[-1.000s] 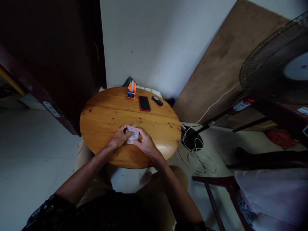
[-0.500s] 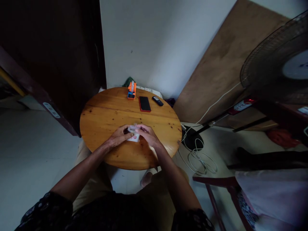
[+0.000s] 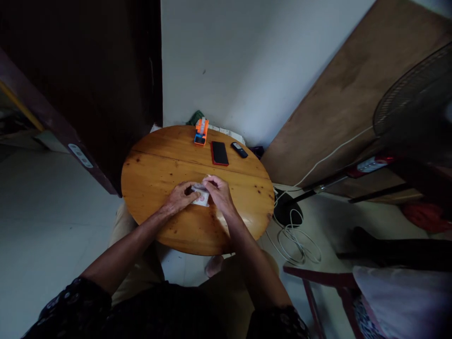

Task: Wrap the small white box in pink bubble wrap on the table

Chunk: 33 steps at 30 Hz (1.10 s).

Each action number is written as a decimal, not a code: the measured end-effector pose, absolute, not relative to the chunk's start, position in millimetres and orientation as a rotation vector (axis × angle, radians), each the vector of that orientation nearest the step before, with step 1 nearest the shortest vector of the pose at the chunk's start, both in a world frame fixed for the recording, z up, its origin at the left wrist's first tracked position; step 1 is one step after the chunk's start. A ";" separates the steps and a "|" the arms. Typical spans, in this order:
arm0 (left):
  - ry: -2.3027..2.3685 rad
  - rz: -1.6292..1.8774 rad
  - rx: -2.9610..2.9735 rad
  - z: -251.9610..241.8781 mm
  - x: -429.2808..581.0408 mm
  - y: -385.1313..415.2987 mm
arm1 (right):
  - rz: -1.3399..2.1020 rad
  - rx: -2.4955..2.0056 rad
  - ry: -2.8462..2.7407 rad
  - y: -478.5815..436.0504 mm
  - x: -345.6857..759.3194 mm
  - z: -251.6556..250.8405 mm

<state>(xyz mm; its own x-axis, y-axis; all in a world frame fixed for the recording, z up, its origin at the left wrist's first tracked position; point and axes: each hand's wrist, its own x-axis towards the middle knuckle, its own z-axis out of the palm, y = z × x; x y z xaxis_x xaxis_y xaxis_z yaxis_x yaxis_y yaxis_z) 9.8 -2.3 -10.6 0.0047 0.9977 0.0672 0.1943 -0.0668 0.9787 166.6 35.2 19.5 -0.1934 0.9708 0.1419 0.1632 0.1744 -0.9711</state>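
A small white box [image 3: 201, 199] with pinkish print on its face is held low over the near half of the round wooden table [image 3: 151, 188]. My left hand [image 3: 181, 196] is closed around its left side, the thumb lying across the front. At the top edge, the fingers of my right hand [image 3: 218, 189] are pinched together on a thin, pale part, perhaps a flap or wrapper. My fingers cover much of the box's top, so I cannot tell whether it is open.
Farther back on the table are an orange-and-blue tape dispenser [image 3: 201, 131], a black phone with a red edge [image 3: 220, 153] and a dark remote-like handset [image 3: 239, 149]. On the right stand a fan [image 3: 416, 94], loose white cable [image 3: 296, 240] and a dark red chair [image 3: 321, 277].
My right hand has risen slightly at the top of the box, its fingers now pinched more tightly. The left hand keeps its hold. The whole view has shifted a little.
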 end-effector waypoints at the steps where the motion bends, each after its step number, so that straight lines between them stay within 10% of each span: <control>1: 1.332 1.162 1.405 -11.3 9.4 -1.0 | 1.126 -1.123 -1.571 35.7 166.5 20.9; 33: 1.505 1.366 1.750 -21.4 7.3 -2.2 | 0.707 -1.017 -1.801 41.1 159.5 -3.3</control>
